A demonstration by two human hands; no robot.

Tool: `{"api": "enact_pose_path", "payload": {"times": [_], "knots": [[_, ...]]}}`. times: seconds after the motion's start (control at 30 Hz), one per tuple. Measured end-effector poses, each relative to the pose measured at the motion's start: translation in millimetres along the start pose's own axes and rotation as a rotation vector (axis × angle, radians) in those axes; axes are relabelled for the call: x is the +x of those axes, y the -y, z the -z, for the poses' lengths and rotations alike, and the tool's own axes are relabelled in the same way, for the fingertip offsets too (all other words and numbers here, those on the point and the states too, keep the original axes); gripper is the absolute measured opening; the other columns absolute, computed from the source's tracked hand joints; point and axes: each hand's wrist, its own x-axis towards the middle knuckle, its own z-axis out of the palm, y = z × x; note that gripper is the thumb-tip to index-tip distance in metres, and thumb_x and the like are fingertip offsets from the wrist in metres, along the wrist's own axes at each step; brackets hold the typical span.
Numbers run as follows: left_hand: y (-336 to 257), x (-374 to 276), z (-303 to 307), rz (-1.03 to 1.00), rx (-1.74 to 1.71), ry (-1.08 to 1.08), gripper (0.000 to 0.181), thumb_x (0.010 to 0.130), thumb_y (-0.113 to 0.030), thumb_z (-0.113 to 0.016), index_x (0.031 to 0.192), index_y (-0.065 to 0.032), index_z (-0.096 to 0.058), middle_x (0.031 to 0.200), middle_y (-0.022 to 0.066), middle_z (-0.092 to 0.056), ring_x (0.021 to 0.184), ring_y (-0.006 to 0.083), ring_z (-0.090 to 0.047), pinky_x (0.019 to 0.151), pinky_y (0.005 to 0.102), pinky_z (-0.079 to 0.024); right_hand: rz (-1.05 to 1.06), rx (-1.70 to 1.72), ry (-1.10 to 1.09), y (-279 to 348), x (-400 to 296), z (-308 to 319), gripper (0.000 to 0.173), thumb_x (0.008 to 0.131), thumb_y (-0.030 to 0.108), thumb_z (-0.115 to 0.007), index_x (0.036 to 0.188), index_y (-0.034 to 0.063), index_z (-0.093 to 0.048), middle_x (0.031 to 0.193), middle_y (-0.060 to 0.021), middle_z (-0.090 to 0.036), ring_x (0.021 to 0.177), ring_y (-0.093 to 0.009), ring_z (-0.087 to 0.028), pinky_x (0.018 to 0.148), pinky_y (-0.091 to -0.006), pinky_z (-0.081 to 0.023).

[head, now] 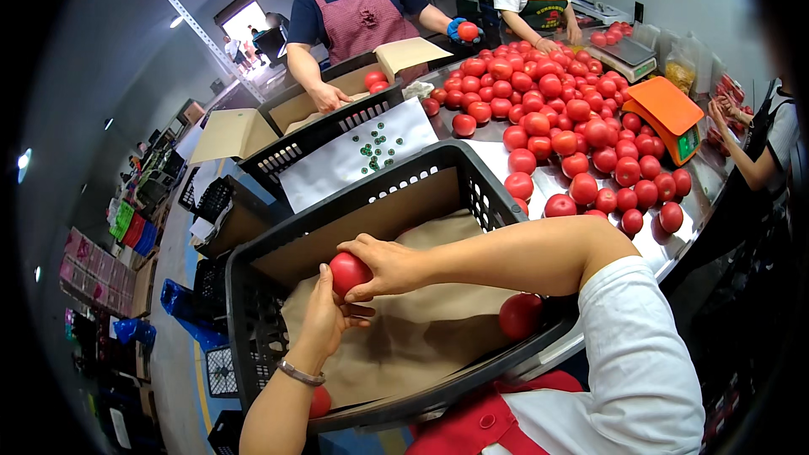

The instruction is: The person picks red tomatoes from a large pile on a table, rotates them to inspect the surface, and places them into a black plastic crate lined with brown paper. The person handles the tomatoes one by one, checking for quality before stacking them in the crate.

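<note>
Above the brown paper (404,354) lining a black plastic crate (373,202), my two hands meet at one red tomato (349,273). My right hand (392,268) grips it from the right with its fingers over the top. My left hand (332,309) touches it from the left and below, its lower fingers spread; a bracelet is on that wrist. One tomato (521,316) rests in the crate's right corner, and another (319,402) shows near the front left, partly behind my left forearm.
A large heap of tomatoes (550,88) covers the metal table at the right, beside an orange scale (667,107). Beyond my crate, a co-worker in a checked apron holds a tomato (468,31) over another paper-lined crate (322,120). More people stand at the back and right.
</note>
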Motion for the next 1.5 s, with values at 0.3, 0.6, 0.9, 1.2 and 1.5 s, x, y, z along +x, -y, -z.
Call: {"api": "enact_pose_path", "payload": {"times": [0.3, 0.6, 0.9, 1.2, 1.5], "knots": [[0, 0, -5, 0.013, -0.011, 0.009, 0.07, 0.09, -0.067, -0.026, 0.113, -0.0059, -0.051, 0.088, 0.01, -0.064, 0.072, 0.024, -0.066, 0.056, 0.0327, -0.053, 0.041, -0.015, 0.006, -3, 0, -1, 0.082, 0.074, 0.047, -0.07, 0.132, 0.0, -0.036, 0.122, -0.0218, -0.043, 0.107, -0.038, -0.053, 0.091, -0.0413, -0.046], [-2, -2, -9, -0.029, -0.019, 0.026, 0.059, 0.093, -0.06, -0.028, 0.12, -0.0095, -0.045, 0.095, 0.0111, -0.063, 0.082, 0.0255, -0.066, 0.064, 0.0366, -0.055, 0.042, -0.004, 0.038, -1, -1, 1, 0.085, 0.071, 0.045, -0.071, 0.133, -0.0018, -0.035, 0.121, -0.0225, -0.043, 0.108, -0.038, -0.052, 0.092, -0.0406, -0.044], [-6, -6, -14, -0.076, -0.06, -0.029, 0.054, 0.094, -0.057, -0.032, 0.12, -0.0114, -0.041, 0.098, 0.0126, -0.061, 0.08, 0.026, -0.065, 0.062, 0.0377, -0.055, 0.035, 0.039, 0.002, 9, -5, 4, 0.095, 0.067, 0.038, -0.075, 0.138, 0.0001, -0.025, 0.124, -0.0226, -0.039, 0.106, -0.039, -0.053, 0.091, -0.0412, -0.045], [-11, -7, -11, -0.028, -0.089, 0.037, 0.069, 0.09, -0.066, -0.027, 0.119, -0.0059, -0.044, 0.099, 0.014, -0.062, 0.078, 0.0254, -0.066, 0.057, 0.0329, -0.054, 0.076, 0.004, -0.021, 5, -2, 0, 0.092, 0.066, 0.034, -0.075, 0.138, 0.0037, -0.025, 0.123, -0.0219, -0.04, 0.106, -0.039, -0.054, 0.09, -0.0421, -0.046], [-7, -4, -7, -0.006, -0.056, 0.041, 0.077, 0.089, -0.069, -0.018, 0.117, -0.0029, -0.046, 0.084, 0.0135, -0.065, 0.069, 0.0251, -0.067, 0.051, 0.0312, -0.053, 0.052, 0.014, -0.002, 7, -2, 3, 0.093, 0.066, 0.044, -0.075, 0.137, 0.0044, -0.03, 0.121, -0.0224, -0.043, 0.107, -0.04, -0.053, 0.091, -0.0429, -0.045]]}}
